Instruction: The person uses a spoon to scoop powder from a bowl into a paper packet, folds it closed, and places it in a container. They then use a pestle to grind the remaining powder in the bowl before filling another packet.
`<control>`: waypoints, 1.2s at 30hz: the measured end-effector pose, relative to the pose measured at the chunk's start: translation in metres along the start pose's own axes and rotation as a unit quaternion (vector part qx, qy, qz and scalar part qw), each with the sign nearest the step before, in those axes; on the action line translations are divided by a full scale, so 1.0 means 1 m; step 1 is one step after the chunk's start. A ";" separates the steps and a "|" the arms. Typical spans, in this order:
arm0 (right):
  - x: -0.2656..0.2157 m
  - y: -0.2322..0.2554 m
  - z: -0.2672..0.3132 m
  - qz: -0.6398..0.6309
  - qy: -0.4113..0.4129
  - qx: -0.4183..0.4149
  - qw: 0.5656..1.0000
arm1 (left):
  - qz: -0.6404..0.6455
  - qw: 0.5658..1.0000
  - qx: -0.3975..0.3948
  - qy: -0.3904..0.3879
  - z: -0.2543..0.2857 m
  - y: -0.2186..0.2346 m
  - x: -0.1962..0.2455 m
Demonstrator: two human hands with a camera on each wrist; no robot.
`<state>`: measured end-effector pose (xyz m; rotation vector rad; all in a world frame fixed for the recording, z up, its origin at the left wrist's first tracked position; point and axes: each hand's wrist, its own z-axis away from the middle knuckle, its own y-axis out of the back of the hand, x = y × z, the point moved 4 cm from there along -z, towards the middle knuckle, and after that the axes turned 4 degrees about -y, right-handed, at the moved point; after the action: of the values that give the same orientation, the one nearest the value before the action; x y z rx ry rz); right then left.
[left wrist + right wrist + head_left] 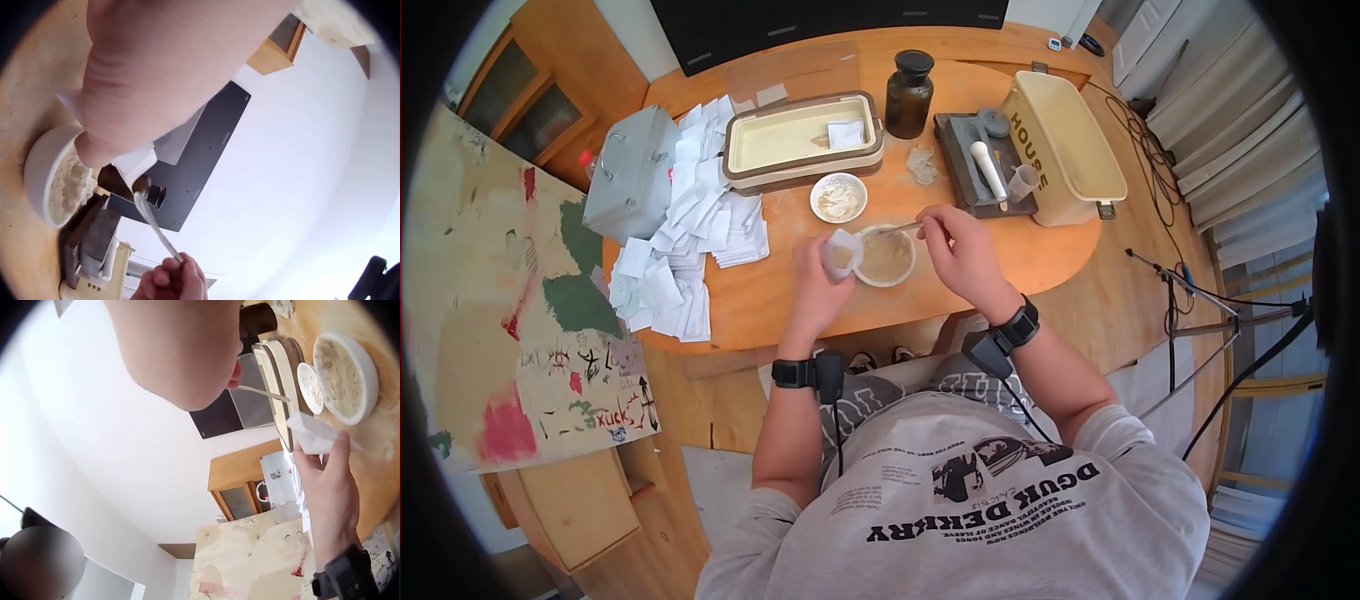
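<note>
My left hand point(820, 285) holds a small white paper packet point(841, 250), its mouth spread, at the left rim of a white bowl point(913, 275). Beige powder point(887, 255) fills much of that bowl. From the right, my right hand point(962, 255) pinches the handle of a spoon point(897, 230), which reaches across the bowl. In the left wrist view the head of the spoon point(140, 199) is right at the edge of the packet point(134, 164). A smaller white bowl point(838, 198) with pale powder stands just behind.
To the left lie many white paper packets point(690, 200), beside a silver case point(632, 165). Behind the bowls stands a cream tray point(745, 155) holding one packet. A dark jar point(910, 95), a grey tray point(970, 190) with a white pestle point(988, 170), and a cream bin point(1090, 160) stand further right.
</note>
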<state>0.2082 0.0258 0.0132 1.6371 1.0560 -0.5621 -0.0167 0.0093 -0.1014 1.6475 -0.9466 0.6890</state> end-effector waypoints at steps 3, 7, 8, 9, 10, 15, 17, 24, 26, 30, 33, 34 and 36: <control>0.016 0.001 -0.002 0.082 0.022 -0.016 0.996 | 0.283 0.952 0.022 0.116 0.003 0.003 -0.008; 0.038 -0.015 0.002 0.104 0.011 -0.029 0.994 | 0.314 0.943 0.024 0.103 0.005 0.008 -0.003; 0.045 -0.021 0.004 0.103 0.012 -0.031 0.994 | 0.302 0.949 0.019 0.086 0.004 0.008 -0.002; 0.056 -0.026 0.007 0.075 -0.038 -0.031 0.996 | 0.290 0.955 0.014 0.068 0.003 0.008 -0.001; 0.062 -0.029 0.009 0.048 -0.088 -0.032 0.994 | 0.289 0.955 0.015 0.068 0.003 0.009 -0.002; 0.084 -0.044 0.018 -0.081 -0.221 -0.057 0.970 | 0.115 0.992 -0.005 0.047 0.003 0.015 0.011; 0.093 -0.050 0.021 -0.110 -0.237 -0.063 0.963 | 0.077 0.997 -0.008 0.028 0.002 0.016 0.015; 0.093 -0.042 0.022 -0.287 -0.327 -0.020 0.900 | -0.039 0.999 -0.015 -0.017 -0.001 0.016 0.023; 0.090 -0.036 0.019 -0.314 -0.331 -0.014 0.890 | -0.047 0.999 -0.017 -0.016 -0.002 0.015 0.023; 0.082 -0.022 0.008 -0.336 -0.317 0.009 0.887 | -0.077 0.997 -0.027 -0.011 -0.004 0.011 0.021; 0.069 -0.014 -0.002 -0.335 -0.298 0.017 0.894 | -0.078 0.996 -0.037 -0.008 -0.006 0.009 0.024; 0.064 -0.012 -0.004 -0.336 -0.292 0.022 0.895 | -0.078 0.996 -0.037 -0.009 -0.006 0.008 0.026; 0.054 -0.014 -0.007 -0.305 -0.284 0.011 0.909 | -0.072 0.996 -0.049 -0.012 -0.006 0.006 0.030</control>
<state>0.2221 0.0521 -0.0341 1.0219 1.0949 -1.3735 -0.0062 0.0075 -0.0720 1.6218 -0.8559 0.5191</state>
